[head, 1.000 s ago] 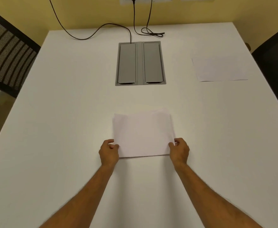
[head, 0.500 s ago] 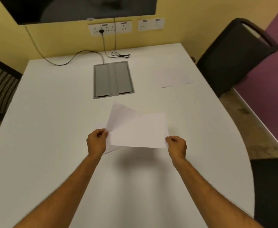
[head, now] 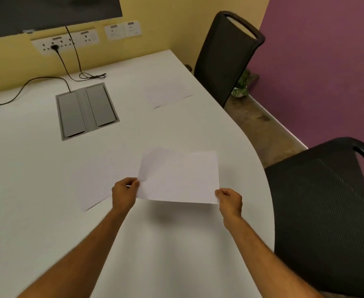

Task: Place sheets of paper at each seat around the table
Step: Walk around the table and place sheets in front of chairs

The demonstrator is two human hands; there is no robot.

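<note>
Here each hand (head: 124,193) pinches the paper stack (head: 179,179).

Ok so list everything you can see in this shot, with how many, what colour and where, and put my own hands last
table: one, white, fills the lower left.
held sheets: a few, white, lifted above the table's near right part.
sheets lying flat: two, white, one by the far chair, one left of the left hand.
cable box: one, grey, set into the table, far centre.
cables: two, black, from the wall sockets onto the table.
wall sockets: several, white, yellow wall.
screen: one, black, top left.
chairs: two, black, far right and near right.
plant: one, green, on the floor.
left hand: pinching the sheets' left corner.
right hand: pinching the right corner.
</note>
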